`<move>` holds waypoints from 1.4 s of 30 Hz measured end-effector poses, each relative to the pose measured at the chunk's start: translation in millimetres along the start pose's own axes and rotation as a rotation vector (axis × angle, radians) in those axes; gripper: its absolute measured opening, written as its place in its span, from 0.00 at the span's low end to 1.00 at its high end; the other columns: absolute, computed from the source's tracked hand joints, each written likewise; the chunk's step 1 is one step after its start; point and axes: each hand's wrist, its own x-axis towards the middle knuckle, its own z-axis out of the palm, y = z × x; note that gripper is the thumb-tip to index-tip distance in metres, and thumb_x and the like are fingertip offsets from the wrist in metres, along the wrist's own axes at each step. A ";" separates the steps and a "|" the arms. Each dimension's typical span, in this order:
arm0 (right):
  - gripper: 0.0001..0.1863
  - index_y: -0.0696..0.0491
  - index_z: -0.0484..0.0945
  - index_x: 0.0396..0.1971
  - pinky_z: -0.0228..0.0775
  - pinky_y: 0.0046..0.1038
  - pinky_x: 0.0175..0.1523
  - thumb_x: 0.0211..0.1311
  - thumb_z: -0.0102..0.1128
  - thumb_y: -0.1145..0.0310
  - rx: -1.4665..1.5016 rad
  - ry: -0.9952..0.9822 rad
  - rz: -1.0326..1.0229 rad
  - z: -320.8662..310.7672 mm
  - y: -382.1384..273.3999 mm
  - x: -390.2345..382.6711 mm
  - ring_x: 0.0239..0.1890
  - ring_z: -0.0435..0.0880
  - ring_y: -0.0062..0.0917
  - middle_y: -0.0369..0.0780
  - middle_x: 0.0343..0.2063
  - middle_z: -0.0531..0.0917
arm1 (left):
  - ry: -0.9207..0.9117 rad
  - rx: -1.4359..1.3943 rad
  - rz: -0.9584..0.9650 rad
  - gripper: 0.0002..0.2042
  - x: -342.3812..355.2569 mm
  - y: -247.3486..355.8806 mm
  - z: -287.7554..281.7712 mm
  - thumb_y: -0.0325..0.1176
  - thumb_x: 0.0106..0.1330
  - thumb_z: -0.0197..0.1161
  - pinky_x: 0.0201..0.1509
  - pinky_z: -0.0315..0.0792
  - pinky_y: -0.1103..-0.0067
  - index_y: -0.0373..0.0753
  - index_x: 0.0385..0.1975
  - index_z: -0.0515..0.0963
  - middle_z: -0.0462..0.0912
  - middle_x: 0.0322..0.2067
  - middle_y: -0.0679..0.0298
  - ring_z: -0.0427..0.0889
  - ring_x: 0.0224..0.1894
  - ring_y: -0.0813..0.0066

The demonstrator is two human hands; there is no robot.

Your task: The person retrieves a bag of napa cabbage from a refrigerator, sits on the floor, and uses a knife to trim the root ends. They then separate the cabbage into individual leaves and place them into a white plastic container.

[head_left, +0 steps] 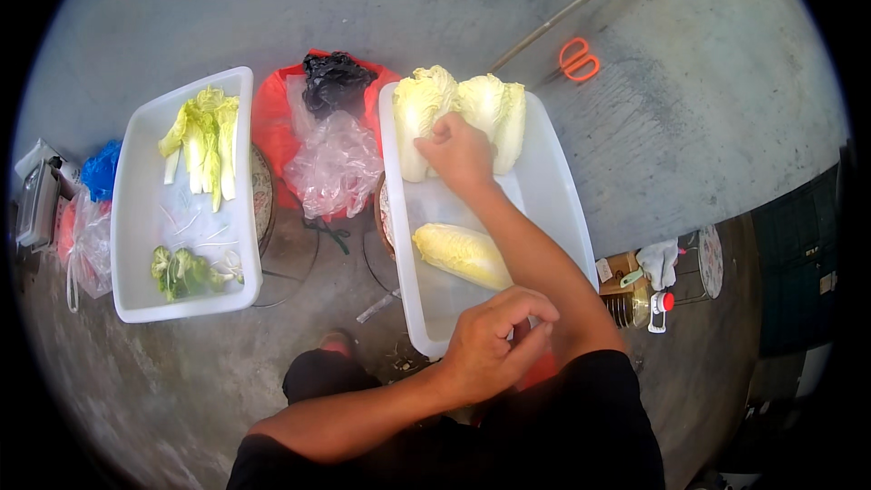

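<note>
My right hand [456, 152] reaches into the far half of a white plastic tub [555, 163]. Its fingers are curled closed in front of pale Chinese cabbages [501, 113] standing side by side against the far wall; what they hold, if anything, is hidden. Another Chinese cabbage [461, 254] lies on its side in the middle of the same tub, partly behind my right forearm. Nearer to me, my left hand [497, 345] hovers over the tub's near end, below the right forearm. Its fingers and thumb are bent inward, with nothing visible between them.
A second white tub [122, 254] on the left holds leafy green stalks [204, 141] and broccoli pieces [186, 272]. Between the tubs sit clear plastic bags [337, 163], a black bag [336, 82] and red plastic. Orange-handled scissors [578, 60] lie beyond; a red-capped bottle [662, 304] stands right.
</note>
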 end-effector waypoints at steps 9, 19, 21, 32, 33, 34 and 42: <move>0.14 0.54 0.76 0.32 0.70 0.29 0.33 0.42 0.67 0.68 0.290 0.035 0.141 24.6 -9.8 -1.2 0.27 0.79 0.24 0.34 0.22 0.80 | 0.026 -0.027 0.019 0.05 1.9 -0.3 -4.0 0.20 0.56 0.58 0.25 0.67 0.83 0.35 0.32 0.74 0.78 0.33 0.62 0.73 0.20 0.80; 0.13 0.55 0.73 0.39 0.72 0.27 0.40 0.53 0.58 0.73 1.086 -0.168 0.331 -71.5 34.3 26.0 0.36 0.79 0.23 0.37 0.35 0.79 | -0.036 0.013 -0.044 0.05 0.8 1.1 -7.2 0.23 0.57 0.58 0.27 0.66 0.85 0.35 0.33 0.75 0.78 0.34 0.63 0.74 0.25 0.81; 0.15 0.55 0.72 0.41 0.73 0.27 0.40 0.51 0.59 0.74 1.032 -0.083 0.333 -83.6 46.7 28.3 0.35 0.79 0.24 0.38 0.34 0.80 | -0.049 0.018 -0.073 0.06 -0.3 0.4 -7.7 0.24 0.57 0.58 0.28 0.66 0.85 0.36 0.34 0.76 0.78 0.35 0.63 0.74 0.27 0.82; 0.26 0.58 0.67 0.49 0.72 0.26 0.33 0.46 0.62 0.80 0.792 0.149 0.463 -69.1 85.0 19.3 0.32 0.80 0.24 0.40 0.32 0.80 | -0.064 0.019 -0.100 0.06 1.1 -1.8 -4.5 0.23 0.56 0.59 0.27 0.66 0.86 0.36 0.34 0.76 0.79 0.34 0.64 0.73 0.26 0.82; 0.26 0.57 0.67 0.49 0.72 0.27 0.36 0.47 0.62 0.80 0.709 0.125 0.483 -64.8 85.2 18.4 0.34 0.79 0.24 0.40 0.34 0.80 | -0.057 0.022 -0.075 0.06 1.1 -3.1 -4.2 0.22 0.57 0.58 0.26 0.66 0.85 0.36 0.33 0.75 0.78 0.33 0.64 0.73 0.23 0.81; 0.25 0.56 0.67 0.49 0.73 0.28 0.38 0.48 0.61 0.79 0.626 0.101 0.502 -61.0 84.9 17.5 0.35 0.79 0.24 0.40 0.36 0.79 | -0.051 0.025 -0.051 0.05 1.0 -5.3 -3.8 0.22 0.57 0.58 0.24 0.66 0.83 0.37 0.33 0.74 0.78 0.33 0.64 0.73 0.21 0.80; 0.29 0.56 0.66 0.49 0.71 0.28 0.42 0.43 0.64 0.79 0.383 0.127 0.398 -60.4 88.5 20.7 0.38 0.80 0.29 0.43 0.37 0.79 | -0.042 0.053 0.003 0.04 1.3 -3.4 -3.5 0.23 0.57 0.57 0.23 0.66 0.82 0.38 0.32 0.73 0.77 0.31 0.64 0.74 0.19 0.78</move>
